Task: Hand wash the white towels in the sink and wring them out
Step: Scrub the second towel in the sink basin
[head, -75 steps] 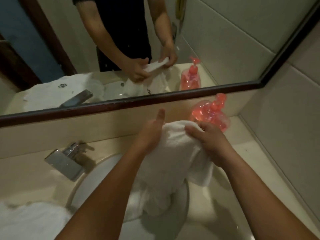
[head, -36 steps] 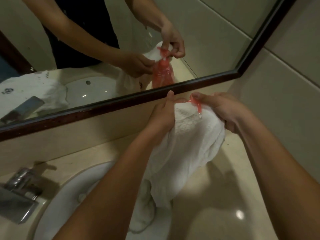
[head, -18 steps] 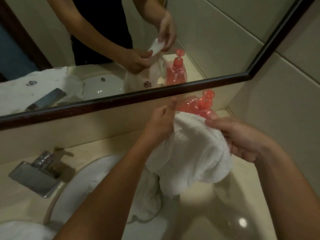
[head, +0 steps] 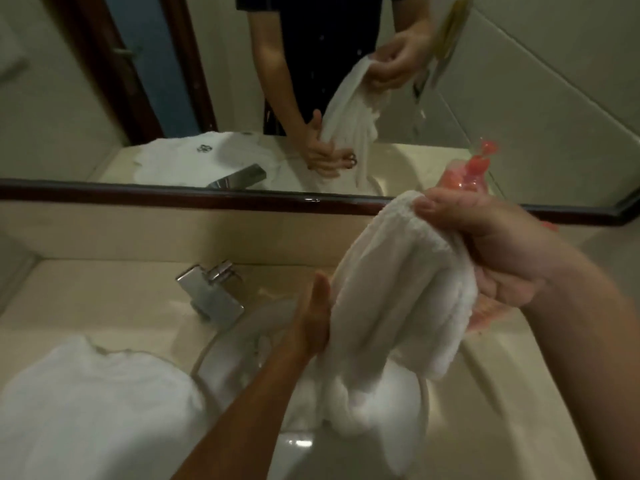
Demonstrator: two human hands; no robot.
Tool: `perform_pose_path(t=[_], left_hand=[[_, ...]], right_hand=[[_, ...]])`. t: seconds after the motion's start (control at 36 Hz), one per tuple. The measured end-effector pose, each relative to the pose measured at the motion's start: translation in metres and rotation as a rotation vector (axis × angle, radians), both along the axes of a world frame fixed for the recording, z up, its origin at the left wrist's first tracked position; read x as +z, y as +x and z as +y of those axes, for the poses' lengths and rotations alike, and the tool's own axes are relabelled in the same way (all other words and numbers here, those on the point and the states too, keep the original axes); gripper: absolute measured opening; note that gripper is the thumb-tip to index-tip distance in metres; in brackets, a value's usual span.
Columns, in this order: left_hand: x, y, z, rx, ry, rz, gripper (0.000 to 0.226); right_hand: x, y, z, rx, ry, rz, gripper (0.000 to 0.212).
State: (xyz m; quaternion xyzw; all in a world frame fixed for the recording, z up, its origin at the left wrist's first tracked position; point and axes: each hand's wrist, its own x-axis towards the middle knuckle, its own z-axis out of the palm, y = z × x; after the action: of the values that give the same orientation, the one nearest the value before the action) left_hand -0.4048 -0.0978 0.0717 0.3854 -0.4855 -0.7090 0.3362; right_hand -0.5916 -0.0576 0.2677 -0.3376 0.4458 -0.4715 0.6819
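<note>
Now, from the head camera, the right hand (head: 485, 251) pinches the bunched top end of a white towel (head: 391, 306), thumb on the near side and fingers curled round the far side, holding it up in front of the mirror (head: 104, 81). The left hand (head: 311, 320) grips the same towel lower down, thumb pointing up along the cloth. Its fingers are hidden behind the cloth, but the reflection shows them wrapped round it. The towel runs at a slant between the two hands, gathered into long folds, and its lower end hangs down into the sink (head: 298, 445). A steel tap (head: 211, 292) stands at the back of the basin, left of the left hand. A second towel (head: 93, 403) lies in a heap on the counter (head: 86, 289), its edge at the sink's left rim. A pink soap bottle (head: 474, 168) shows just behind the right hand, blurred.
</note>
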Motion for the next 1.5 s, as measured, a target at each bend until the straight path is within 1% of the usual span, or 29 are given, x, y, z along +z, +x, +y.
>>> perform_pose_path(t=[0.06, 0.11, 0.14, 0.19, 0.22, 0.25, 0.33, 0.39, 0.42, 0.5, 0.53, 0.58, 0.61, 0.67, 0.69, 0.72, 0.78, 0.83, 0.92, 0.97, 1.03, 1.06, 1.11, 1.14, 1.22, 1.31, 1.39, 1.42, 1.5], left_hand=[[0.003, 0.007, -0.001, 0.086, 0.092, 0.041, 0.103], [0.010, 0.015, -0.006, 0.208, 0.115, 0.019, 0.106], [0.013, 0.018, -0.009, 0.278, 0.078, -0.036, 0.100], [0.016, 0.024, -0.011, 0.362, 0.017, -0.114, 0.076], [0.019, 0.026, -0.011, 0.378, 0.009, -0.149, 0.069], [0.020, 0.028, -0.010, 0.387, -0.011, -0.190, 0.066], [0.021, 0.025, -0.005, 0.410, -0.064, -0.311, 0.061], [0.019, 0.016, 0.000, 0.464, -0.041, -0.305, 0.055], [0.018, 0.010, 0.003, 0.485, -0.028, -0.293, 0.051], [0.010, -0.010, 0.008, 0.499, -0.009, -0.324, 0.049], [0.009, -0.013, 0.009, 0.477, -0.005, -0.331, 0.054], [0.014, -0.017, 0.019, 0.394, -0.007, -0.334, 0.072], [0.016, -0.018, 0.024, 0.346, -0.013, -0.325, 0.074], [0.016, -0.021, 0.031, 0.271, -0.081, -0.369, 0.062], [0.016, -0.021, 0.031, 0.265, -0.124, -0.407, 0.055], [0.016, -0.020, 0.030, 0.297, -0.148, -0.446, 0.053], [0.015, -0.016, 0.019, 0.422, -0.132, -0.475, 0.062], [0.015, -0.013, 0.010, 0.461, -0.084, -0.405, 0.070], [0.019, -0.021, 0.019, 0.372, -0.020, -0.291, 0.068], [0.020, -0.025, 0.026, 0.313, -0.063, -0.323, 0.066], [0.024, -0.023, 0.021, 0.373, -0.089, -0.361, 0.065], [0.026, -0.020, 0.014, 0.429, -0.061, -0.369, 0.066], [0.022, -0.015, 0.002, 0.454, -0.003, -0.371, 0.072], [0.022, -0.014, -0.001, 0.428, 0.015, -0.367, 0.074], [0.020, -0.013, 0.003, 0.323, 0.045, -0.365, 0.080], [0.023, -0.006, 0.007, 0.271, 0.087, -0.344, 0.078], [0.025, 0.007, -0.008, 0.261, 0.209, -0.210, 0.075], [0.028, 0.012, -0.014, 0.241, 0.254, -0.149, 0.079], [0.037, 0.024, -0.027, 0.092, 0.347, 0.001, 0.107]], right_hand=[[-0.009, -0.002, -0.004, -0.025, 0.016, 0.121, 0.016], [-0.022, -0.009, -0.006, -0.074, 0.045, 0.403, 0.014], [-0.030, -0.013, -0.006, -0.097, 0.070, 0.553, 0.015], [-0.050, -0.017, -0.005, -0.136, 0.130, 0.787, 0.020], [-0.062, -0.016, -0.005, -0.151, 0.155, 0.839, 0.022], [-0.074, -0.012, -0.004, -0.176, 0.162, 0.853, 0.024], [-0.104, 0.010, -0.004, -0.291, 0.144, 0.843, 0.026], [-0.116, 0.036, -0.002, -0.312, 0.148, 0.863, 0.025], [-0.124, 0.051, 0.001, -0.305, 0.156, 0.830, 0.028], [-0.143, 0.101, 0.018, -0.309, 0.232, 0.588, 0.041], [-0.147, 0.112, 0.023, -0.325, 0.259, 0.535, 0.043], [-0.150, 0.117, 0.028, -0.404, 0.266, 0.464, 0.043], [-0.150, 0.113, 0.027, -0.456, 0.258, 0.462, 0.040], [-0.144, 0.104, 0.020, -0.530, 0.230, 0.514, 0.039], [-0.145, 0.101, 0.018, -0.529, 0.220, 0.522, 0.038], [-0.146, 0.102, 0.018, -0.506, 0.216, 0.520, 0.037], [-0.141, 0.112, 0.027, -0.436, 0.265, 0.478, 0.041], [-0.138, 0.118, 0.037, -0.427, 0.282, 0.427, 0.043], [-0.136, 0.103, 0.022, -0.538, 0.231, 0.506, 0.041], [-0.131, 0.094, 0.009, -0.575, 0.254, 0.519, 0.039], [-0.133, 0.097, 0.011, -0.519, 0.238, 0.510, 0.039], [-0.132, 0.104, 0.020, -0.463, 0.224, 0.507, 0.039], [-0.132, 0.118, 0.039, -0.354, 0.223, 0.468, 0.042], [-0.136, 0.119, 0.042, -0.337, 0.232, 0.437, 0.044], [-0.145, 0.102, 0.022, -0.439, 0.264, 0.400, 0.046], [-0.151, 0.078, 0.003, -0.480, 0.329, 0.338, 0.052], [-0.161, 0.058, 0.006, -0.347, 0.300, 0.182, 0.064], [-0.162, 0.052, 0.012, -0.258, 0.274, 0.210, 0.067], [-0.172, 0.038, 0.026, -0.034, 0.177, 0.552, 0.068]])
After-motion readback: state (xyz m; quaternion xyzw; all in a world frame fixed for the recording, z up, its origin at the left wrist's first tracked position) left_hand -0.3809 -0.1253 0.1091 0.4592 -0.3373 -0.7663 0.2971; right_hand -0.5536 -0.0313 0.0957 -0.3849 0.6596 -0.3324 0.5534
